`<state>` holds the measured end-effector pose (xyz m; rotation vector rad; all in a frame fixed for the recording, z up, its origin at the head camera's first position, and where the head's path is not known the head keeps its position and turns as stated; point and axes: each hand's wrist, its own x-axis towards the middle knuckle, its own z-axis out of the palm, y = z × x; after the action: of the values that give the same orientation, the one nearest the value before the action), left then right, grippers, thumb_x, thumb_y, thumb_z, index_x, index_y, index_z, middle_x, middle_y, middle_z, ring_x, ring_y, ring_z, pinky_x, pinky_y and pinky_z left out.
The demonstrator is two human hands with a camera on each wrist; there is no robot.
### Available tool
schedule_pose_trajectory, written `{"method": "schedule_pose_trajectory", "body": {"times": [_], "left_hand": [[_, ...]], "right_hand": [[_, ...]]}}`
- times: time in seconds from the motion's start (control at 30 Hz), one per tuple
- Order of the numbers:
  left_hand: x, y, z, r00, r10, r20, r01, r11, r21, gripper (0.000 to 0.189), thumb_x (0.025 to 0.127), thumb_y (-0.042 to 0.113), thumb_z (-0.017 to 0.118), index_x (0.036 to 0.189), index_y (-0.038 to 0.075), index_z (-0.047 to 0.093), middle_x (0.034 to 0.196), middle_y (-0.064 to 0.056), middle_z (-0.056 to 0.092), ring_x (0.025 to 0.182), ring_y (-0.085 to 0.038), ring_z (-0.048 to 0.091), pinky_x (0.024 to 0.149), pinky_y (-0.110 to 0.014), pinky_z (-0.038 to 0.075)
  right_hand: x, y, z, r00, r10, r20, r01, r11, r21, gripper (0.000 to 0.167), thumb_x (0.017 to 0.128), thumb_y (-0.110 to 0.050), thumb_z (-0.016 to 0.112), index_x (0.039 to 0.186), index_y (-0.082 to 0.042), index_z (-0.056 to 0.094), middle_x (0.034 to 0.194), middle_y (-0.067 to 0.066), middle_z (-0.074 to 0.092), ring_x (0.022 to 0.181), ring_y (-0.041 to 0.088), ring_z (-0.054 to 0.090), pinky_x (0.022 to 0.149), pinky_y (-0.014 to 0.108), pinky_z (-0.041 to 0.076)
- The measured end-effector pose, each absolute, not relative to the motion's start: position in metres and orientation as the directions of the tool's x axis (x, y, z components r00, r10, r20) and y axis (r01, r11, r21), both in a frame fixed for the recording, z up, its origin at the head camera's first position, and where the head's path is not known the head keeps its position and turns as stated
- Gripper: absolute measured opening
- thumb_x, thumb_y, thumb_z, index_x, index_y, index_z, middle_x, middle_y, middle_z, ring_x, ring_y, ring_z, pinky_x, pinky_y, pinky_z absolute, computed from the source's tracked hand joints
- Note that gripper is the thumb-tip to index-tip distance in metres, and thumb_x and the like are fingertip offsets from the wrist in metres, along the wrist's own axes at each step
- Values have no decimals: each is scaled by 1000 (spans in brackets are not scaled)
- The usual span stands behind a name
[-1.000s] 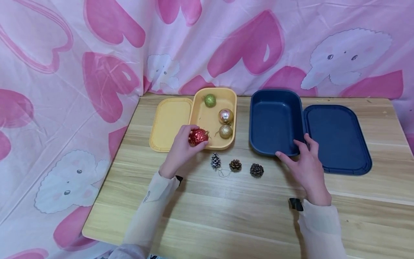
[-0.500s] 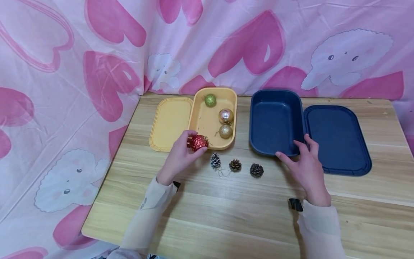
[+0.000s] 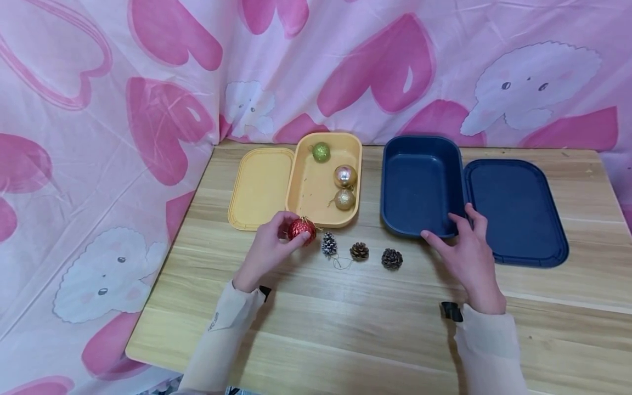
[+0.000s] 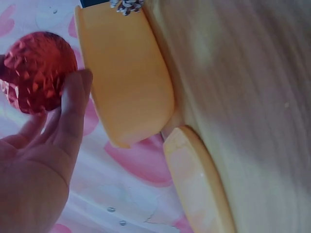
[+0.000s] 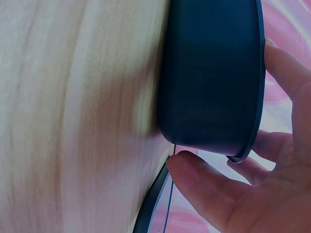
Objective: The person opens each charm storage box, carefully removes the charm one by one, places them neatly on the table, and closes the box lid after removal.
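My left hand [image 3: 269, 244] pinches a shiny red bauble [image 3: 301, 231] between thumb and fingers, held up just in front of the yellow box [image 3: 323, 220]. The left wrist view shows the bauble's faceted surface [image 4: 41, 73] beyond the box wall. Inside the yellow box lie a green bauble [image 3: 321, 152], a shiny pinkish-gold bauble [image 3: 345, 175] and a glittery gold bauble [image 3: 344, 199]. My right hand [image 3: 466, 258] grips the near right corner of the dark blue box [image 3: 419, 181], thumb at the rim [image 5: 261, 97] and some fingers reaching inside. No item shows in the blue box.
A frosted pinecone [image 3: 329, 244] with a thin string, a brown pinecone [image 3: 359, 252] and a darker pinecone [image 3: 392, 259] form a row before the boxes. Beside them lie a yellow lid [image 3: 261, 189] and a blue lid [image 3: 515, 211]. A pink curtain [image 3: 375, 66] hangs behind the table.
My left hand has lifted the red bauble out over the yellow box's near edge and drawn it toward me. The right hand stays at the blue box.
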<state>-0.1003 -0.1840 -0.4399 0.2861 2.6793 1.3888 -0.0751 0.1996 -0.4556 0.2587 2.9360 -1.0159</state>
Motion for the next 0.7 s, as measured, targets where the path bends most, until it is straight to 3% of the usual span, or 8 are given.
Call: {"method": "schedule_pose_trajectory", "body": {"times": [0.23,0.37,0.57,0.7], "left_hand": [[-97,-188,-446,-960,261,-102,58,541,839,30,85,23,73,110,11,60,100,-6,68,81,-16,62,70,-27,53],[-95,-191,-451,-935,320,-151,44,528,848,26,87,24,71,109,16,59,104,-2,67,84,-16,63,74,-31,54],[-91,-193,-457,-887,392,-244,45,599,800,27,88,30,70,109,18,60,95,3,67,77,-14,63,69,-30,55],[-90,-193,-460,-869,418,-264,67,630,774,27,89,33,69,109,17,61,95,4,67,81,-12,62,73,-29,53]], "right_hand": [[-75,199,-455,-986,141,-85,163,769,-618,80,90,-55,59,140,6,42,161,19,8,93,52,55,61,47,43],[-75,200,-455,-987,139,-82,160,773,-614,80,90,-55,58,140,6,42,161,20,8,88,50,56,57,42,42],[-76,201,-456,-987,138,-79,158,775,-612,80,90,-54,59,140,6,42,160,20,8,81,47,57,54,39,41],[-76,201,-456,-987,139,-86,162,775,-611,81,90,-55,58,140,6,42,161,19,7,80,46,58,55,39,41]]}}
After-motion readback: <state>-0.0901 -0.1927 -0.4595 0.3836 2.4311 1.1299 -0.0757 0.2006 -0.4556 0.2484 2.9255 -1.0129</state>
